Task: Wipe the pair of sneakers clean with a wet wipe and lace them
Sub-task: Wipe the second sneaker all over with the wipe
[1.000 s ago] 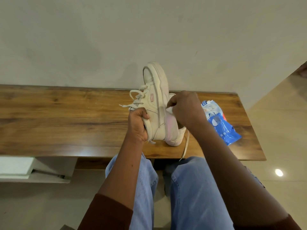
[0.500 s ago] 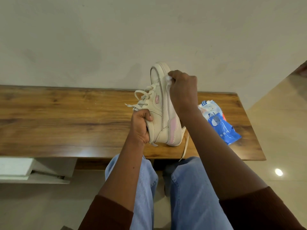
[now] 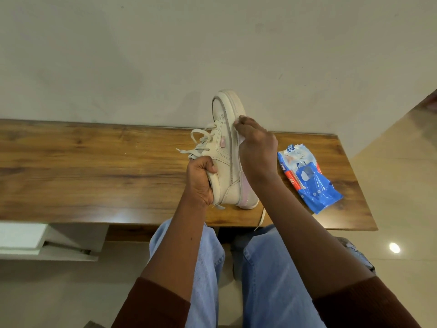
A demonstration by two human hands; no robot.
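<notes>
Our left hand (image 3: 199, 181) grips the sneaker (image 3: 227, 147) at its opening, with the fingers curled together round the collar and the thumb bent on the side of the shoe. The sneaker is turned on its side above the table (image 3: 94, 166). Its toe points away toward the wall (image 3: 165, 55), and its heel is low near the front edge; we cannot tell if the heel touches the wood. The laces (image 3: 201, 143) lie in loose loops on the left side of the shoe. Our right hand (image 3: 257, 150) is at the sole edge, its fingers held close together and pinching a white wipe (image 3: 241, 139) against the rubber. Only a small bit of the wipe shows under the fingers. A blue pack (image 3: 307, 181) lies flat on the table just to the right of this hand, apart from the shoe. One lace end (image 3: 261, 217) hangs over the front edge of the table.
</notes>
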